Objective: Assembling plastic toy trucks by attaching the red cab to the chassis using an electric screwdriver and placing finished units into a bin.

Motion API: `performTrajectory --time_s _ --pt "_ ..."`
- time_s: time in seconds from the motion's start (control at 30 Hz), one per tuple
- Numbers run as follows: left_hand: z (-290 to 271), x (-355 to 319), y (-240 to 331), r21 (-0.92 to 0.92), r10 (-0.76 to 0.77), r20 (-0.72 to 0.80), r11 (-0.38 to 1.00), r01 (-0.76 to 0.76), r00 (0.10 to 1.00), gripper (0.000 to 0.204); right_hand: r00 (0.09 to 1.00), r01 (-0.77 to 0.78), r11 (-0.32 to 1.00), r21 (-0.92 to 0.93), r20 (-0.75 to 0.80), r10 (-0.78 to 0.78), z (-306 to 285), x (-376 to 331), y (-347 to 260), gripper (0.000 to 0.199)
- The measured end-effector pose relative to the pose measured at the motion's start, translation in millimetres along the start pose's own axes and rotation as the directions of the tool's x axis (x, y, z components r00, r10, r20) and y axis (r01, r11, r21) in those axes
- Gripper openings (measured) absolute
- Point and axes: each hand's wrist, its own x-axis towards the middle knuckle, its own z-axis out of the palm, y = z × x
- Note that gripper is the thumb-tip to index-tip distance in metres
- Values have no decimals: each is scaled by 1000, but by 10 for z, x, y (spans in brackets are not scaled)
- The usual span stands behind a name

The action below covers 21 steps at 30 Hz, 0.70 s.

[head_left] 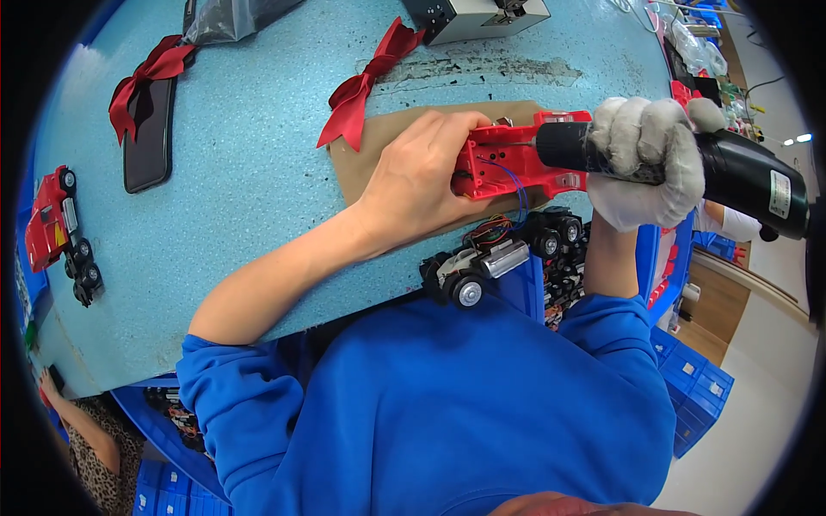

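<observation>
My bare left hand (pixel 417 176) grips one end of a red plastic toy truck body (pixel 508 163), turned with its hollow inside showing, over a piece of brown cardboard (pixel 354 168). In my gloved right hand (pixel 650 155) is a black electric screwdriver (pixel 748 176), fingers wrapped round its barrel. Its tip points into the red body; the exact contact point is hard to make out. Blue wires run from the body to a black wheeled truck chassis (pixel 495 258) with a silver tank, lying by the table's near edge.
A finished-looking red toy truck (pixel 56 228) stands far left. Red ribbon bows (pixel 370 86), a phone (pixel 148 138), a grey plastic bag (pixel 237 19) and a metal box (pixel 477 21) lie on the blue table (pixel 249 189). Blue bins (pixel 693 387) stand right; another person's arm (pixel 82 421) shows lower left.
</observation>
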Motion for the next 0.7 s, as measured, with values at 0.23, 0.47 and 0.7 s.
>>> performTrajectory --time_s 0.23,0.47,0.7 --pt "-42 -22 -6 -12 -21 -5 1000 21 1000 57 965 96 990 -105 255 -66 141 -13 165 22" --pt "1 46 127 -66 -105 65 992 109 992 57 997 77 989 -126 29 -74 306 -243 116 18" --pt "61 45 124 -42 -120 6 992 120 993 57 893 385 726 -570 29 -450 -526 195 -537 10"
